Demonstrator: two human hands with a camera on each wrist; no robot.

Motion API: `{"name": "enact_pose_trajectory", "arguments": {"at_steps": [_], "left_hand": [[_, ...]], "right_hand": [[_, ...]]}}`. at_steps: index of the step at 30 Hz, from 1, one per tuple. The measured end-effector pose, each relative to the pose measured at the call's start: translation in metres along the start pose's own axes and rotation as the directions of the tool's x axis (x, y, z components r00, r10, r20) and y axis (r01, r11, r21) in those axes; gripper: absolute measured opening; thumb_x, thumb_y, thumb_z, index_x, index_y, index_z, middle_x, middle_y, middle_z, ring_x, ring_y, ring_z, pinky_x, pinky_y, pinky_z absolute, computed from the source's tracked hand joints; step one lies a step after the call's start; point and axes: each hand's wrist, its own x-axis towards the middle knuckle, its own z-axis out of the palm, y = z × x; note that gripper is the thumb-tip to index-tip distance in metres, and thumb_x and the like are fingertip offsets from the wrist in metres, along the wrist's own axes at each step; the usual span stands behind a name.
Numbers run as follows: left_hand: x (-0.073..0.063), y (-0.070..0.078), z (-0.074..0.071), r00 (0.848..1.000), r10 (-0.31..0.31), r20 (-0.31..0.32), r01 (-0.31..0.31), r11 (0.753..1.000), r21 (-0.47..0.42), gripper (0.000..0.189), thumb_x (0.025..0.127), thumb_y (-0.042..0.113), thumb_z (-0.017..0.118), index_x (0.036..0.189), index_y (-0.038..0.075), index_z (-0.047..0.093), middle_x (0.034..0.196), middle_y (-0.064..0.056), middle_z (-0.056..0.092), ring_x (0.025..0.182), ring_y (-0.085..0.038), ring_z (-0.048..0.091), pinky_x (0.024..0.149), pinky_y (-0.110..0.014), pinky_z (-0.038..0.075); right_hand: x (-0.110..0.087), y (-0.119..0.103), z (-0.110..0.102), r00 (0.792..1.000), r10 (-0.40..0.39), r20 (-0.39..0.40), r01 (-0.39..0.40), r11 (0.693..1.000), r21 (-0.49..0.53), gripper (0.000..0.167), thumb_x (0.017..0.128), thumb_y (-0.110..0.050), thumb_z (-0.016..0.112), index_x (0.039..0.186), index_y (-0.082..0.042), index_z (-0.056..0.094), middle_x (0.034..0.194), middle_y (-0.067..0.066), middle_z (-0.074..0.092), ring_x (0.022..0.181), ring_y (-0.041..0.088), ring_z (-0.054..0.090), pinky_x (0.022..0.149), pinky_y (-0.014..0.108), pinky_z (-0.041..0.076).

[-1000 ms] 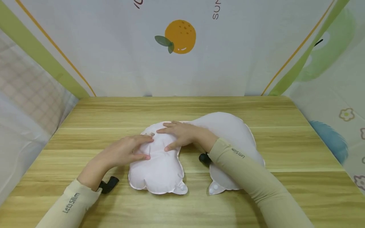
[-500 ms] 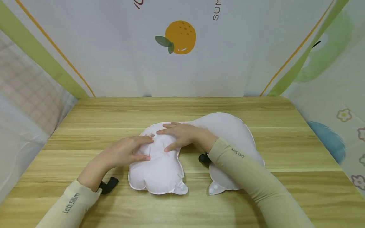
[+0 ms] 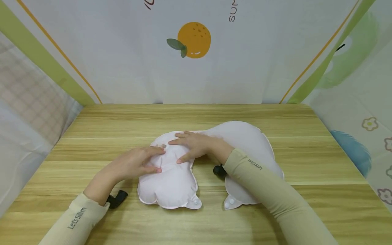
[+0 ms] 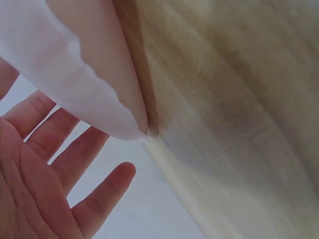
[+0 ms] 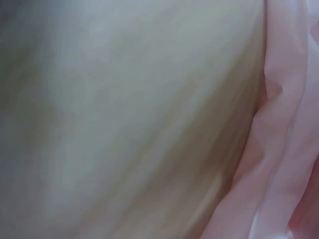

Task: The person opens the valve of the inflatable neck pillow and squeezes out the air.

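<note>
A pale pink, puffed-up U-shaped neck pillow (image 3: 242, 139) lies on the wooden table, its open side toward me. Snap tabs (image 3: 194, 203) finish its two ends. My left hand (image 3: 131, 163) rests on the outer side of the left lobe, thumb and index finger on top. In the left wrist view its other fingers (image 4: 79, 154) are straight and spread beside the pillow's edge. From the right, my right hand (image 3: 197, 144) presses the same lobe with extended fingers. A small clear valve-like piece (image 3: 163, 146) shows by the left fingertips. The right wrist view shows the pink seam (image 5: 279, 124).
The wooden table (image 3: 196, 226) reaches back to a white curtain (image 3: 122, 51) printed with an orange. Patterned cloth hangs at both sides. Black wrist-camera parts (image 3: 117, 199) show under the left wrist and beside the right sleeve (image 3: 269, 190).
</note>
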Motion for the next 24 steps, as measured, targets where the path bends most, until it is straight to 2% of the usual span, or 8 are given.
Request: {"name": "enact_pose_trajectory", "arguments": {"at_steps": [13, 24], "left_hand": [[0.0013, 0.002, 0.0006, 0.999, -0.012, 0.039, 0.012, 1.0, -0.003, 0.057, 0.091, 0.036, 0.07, 0.137, 0.005, 0.058, 0.145, -0.016, 0.055, 0.133, -0.038, 0.052, 0.108, -0.058, 0.043], [0.0021, 0.0007, 0.0016, 0.999, -0.013, 0.044, 0.013, 1.0, -0.004, 0.056, 0.09, 0.034, 0.072, 0.136, 0.004, 0.058, 0.146, -0.017, 0.054, 0.134, -0.039, 0.051, 0.109, -0.057, 0.042]], "right_hand": [[-0.0002, -0.0014, 0.0014, 1.0, 0.015, 0.013, -0.015, 1.0, -0.012, 0.076, 0.09, -0.055, 0.065, 0.155, -0.029, 0.035, 0.167, 0.007, 0.017, 0.153, 0.043, 0.011, 0.124, 0.058, 0.013], [0.0014, -0.0007, 0.0017, 0.999, 0.033, 0.021, -0.033, 0.999, -0.016, 0.075, 0.09, -0.056, 0.065, 0.155, -0.031, 0.035, 0.168, 0.005, 0.015, 0.154, 0.042, 0.009, 0.124, 0.06, 0.013]]}}
